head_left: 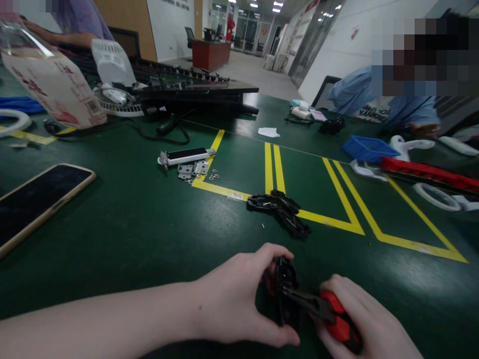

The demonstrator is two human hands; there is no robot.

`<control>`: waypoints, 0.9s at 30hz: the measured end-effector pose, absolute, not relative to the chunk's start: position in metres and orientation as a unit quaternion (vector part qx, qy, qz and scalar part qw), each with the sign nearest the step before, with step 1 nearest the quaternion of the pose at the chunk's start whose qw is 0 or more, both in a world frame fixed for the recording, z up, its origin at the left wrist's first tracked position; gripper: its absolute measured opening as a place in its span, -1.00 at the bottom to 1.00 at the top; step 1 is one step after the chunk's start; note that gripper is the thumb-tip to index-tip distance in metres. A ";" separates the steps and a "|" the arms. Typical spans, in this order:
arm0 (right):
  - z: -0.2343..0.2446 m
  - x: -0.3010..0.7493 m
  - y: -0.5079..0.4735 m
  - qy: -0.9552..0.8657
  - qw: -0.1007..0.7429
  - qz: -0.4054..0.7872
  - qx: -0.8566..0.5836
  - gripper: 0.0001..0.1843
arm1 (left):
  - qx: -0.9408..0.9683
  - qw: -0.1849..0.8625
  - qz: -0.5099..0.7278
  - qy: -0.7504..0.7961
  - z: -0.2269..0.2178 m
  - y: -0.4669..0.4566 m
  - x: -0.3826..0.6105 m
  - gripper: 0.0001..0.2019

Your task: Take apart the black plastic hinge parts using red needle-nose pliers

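My left hand [239, 299] is closed around a black plastic part [286, 279], held on edge between thumb and fingers near the table's front. In my right hand [370, 319] are red-and-black handled pliers [337, 319], whose narrow jaws reach into the inner side of that part. What the jaw tips grip is too small to tell. Beyond my hands lie several similar black plastic parts [288, 212] in a loose pile, with a small pale pin [263, 226] close by on the green table [157, 249].
A phone [45, 199] and a bottle [56, 80] are at left. Metal brackets [192, 169], small rings [213, 175] and a white-and-black bar [187, 156] lie ahead. Yellow tape [329, 219] marks the table. A blue bin [368, 148] stands right, before a person in blue [352, 92].
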State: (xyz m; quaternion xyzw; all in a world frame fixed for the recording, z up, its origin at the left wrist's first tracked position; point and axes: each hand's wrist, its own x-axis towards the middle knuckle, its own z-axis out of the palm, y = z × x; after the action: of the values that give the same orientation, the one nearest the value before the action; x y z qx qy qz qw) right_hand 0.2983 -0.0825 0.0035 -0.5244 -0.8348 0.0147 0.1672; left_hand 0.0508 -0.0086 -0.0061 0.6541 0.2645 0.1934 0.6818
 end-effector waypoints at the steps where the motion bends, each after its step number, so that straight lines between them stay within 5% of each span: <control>1: 0.004 0.296 -0.082 -0.833 0.166 0.017 -0.528 -0.86 | 0.653 0.683 0.196 0.263 -0.007 -0.009 0.051 -0.20; 14: 0.008 0.301 -0.082 -0.829 0.093 0.077 -0.546 -0.86 | 0.687 0.657 0.210 0.229 -0.007 -0.007 0.049 -0.23; 27: 0.000 0.301 -0.086 -0.827 0.120 0.063 -0.545 -0.89 | 0.658 0.682 0.205 0.246 -0.009 -0.008 0.050 -0.18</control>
State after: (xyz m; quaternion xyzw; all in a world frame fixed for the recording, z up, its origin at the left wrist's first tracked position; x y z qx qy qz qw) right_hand 0.3011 -0.0858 0.0001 -0.5449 -0.8275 0.0629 0.1202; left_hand 0.0499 -0.0076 -0.0089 0.6581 0.2461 0.2046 0.6815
